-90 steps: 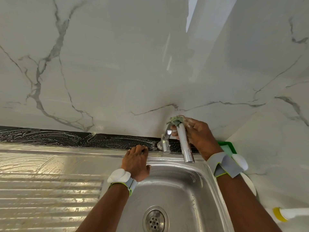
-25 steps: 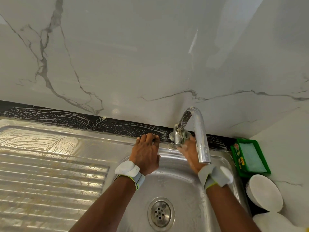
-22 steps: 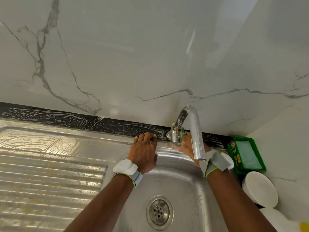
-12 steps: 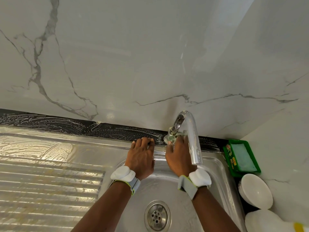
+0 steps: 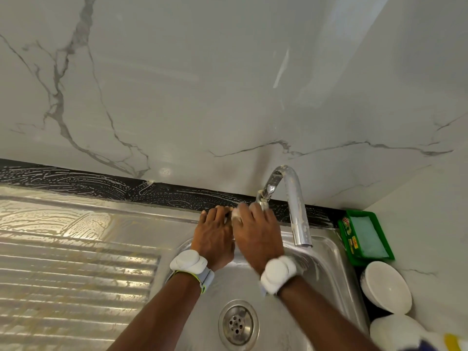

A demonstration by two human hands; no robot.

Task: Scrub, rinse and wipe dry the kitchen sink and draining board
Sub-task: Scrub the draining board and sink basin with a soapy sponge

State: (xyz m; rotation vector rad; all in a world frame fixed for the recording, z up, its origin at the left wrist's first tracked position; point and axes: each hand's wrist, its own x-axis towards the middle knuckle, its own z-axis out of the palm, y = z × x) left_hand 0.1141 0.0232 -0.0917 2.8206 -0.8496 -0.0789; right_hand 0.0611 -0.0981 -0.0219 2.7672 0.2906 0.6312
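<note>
The steel sink [image 5: 326,274] with its drain [image 5: 238,324] lies below me, and the ribbed draining board [image 5: 76,262] to its left is streaked with soap film. A curved chrome tap [image 5: 295,206], flecked with foam, rises from the sink's back rim. My left hand [image 5: 212,236] rests flat on that rim. Touching it on the right is my right hand [image 5: 258,234], just left of the tap's base. Its foamy fingertips curl over a scrub pad [image 5: 235,215] that is mostly hidden under them.
A black counter strip [image 5: 101,184] smeared with suds runs along the marble wall. A green soap tray [image 5: 364,236] sits in the right corner. Two white bowls [image 5: 386,287] [image 5: 395,330] lie in front of it. A yellow-capped item [image 5: 453,344] peeks in at the bottom right.
My right hand came down from the tap's spout to its base, went round it, and now sits left of the tap against my left hand. The left hand stayed on the rim.
</note>
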